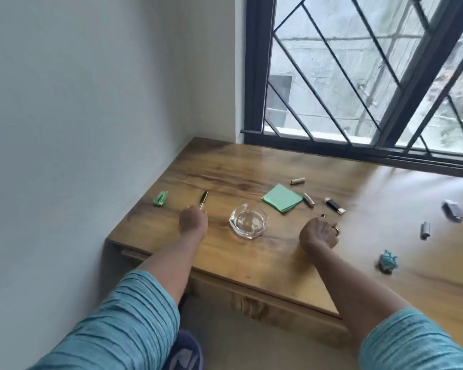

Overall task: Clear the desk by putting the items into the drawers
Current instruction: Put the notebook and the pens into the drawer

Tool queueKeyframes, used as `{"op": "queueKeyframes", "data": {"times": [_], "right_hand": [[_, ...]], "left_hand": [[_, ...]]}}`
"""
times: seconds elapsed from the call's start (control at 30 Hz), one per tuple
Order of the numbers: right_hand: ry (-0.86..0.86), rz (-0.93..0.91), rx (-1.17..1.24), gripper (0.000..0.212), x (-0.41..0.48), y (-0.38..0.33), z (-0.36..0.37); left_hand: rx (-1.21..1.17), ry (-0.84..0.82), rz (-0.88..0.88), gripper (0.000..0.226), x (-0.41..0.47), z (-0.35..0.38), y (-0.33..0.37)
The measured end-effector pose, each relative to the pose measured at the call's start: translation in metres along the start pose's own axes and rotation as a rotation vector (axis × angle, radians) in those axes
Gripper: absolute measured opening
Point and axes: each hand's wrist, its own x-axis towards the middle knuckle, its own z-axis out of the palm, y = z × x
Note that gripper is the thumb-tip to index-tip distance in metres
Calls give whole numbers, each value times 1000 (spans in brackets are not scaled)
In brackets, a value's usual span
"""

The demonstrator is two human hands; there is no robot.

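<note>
Desk (251,166): wooden, set in the corner between a wall and a barred window.
Drawer front (265,303): below the tabletop's near edge.
Right hand (318,233): over the tabletop near its near edge. The fingers are curled, and a small dark tip shows past them. Cannot tell whether they grip it.
Left hand (193,222): towards the left edge, fingers curled round the pen's near end.
Glass ashtray (248,221): between the hands.
Green note pad (282,196): beyond the ashtray, mid-tabletop.
Pen (204,198): black, pointing towards the far edge.
Lighter (334,206): black, right of the pad.
Crumpled paper (387,261): teal, towards the near edge, on the right.
Folded paper (160,198): green, by the left edge.
Batteries (297,180): one beyond the pad, one touching its right corner.
</note>
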Motion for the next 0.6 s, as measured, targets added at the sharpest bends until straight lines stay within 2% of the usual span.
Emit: {"op": "queueKeyframes", "data": {"times": [0.17, 0.27, 0.37, 0.47, 0.6], "right_hand": [[-54, 26, 16, 38, 28, -14, 3], [-41, 36, 54, 38, 28, -13, 6], [-14, -1, 70, 35, 18, -7, 5], [9, -32, 86, 34, -1, 5, 3], [57, -74, 161, 33, -46, 29, 2]], "left_hand": [[-19, 10, -122, 31, 33, 11, 12], [-43, -34, -99, 29, 32, 13, 10], [-50, -17, -73, 30, 22, 7, 5], [-79, -8, -153, 29, -1, 1, -1], [-248, -19, -153, 30, -51, -8, -11]]}}
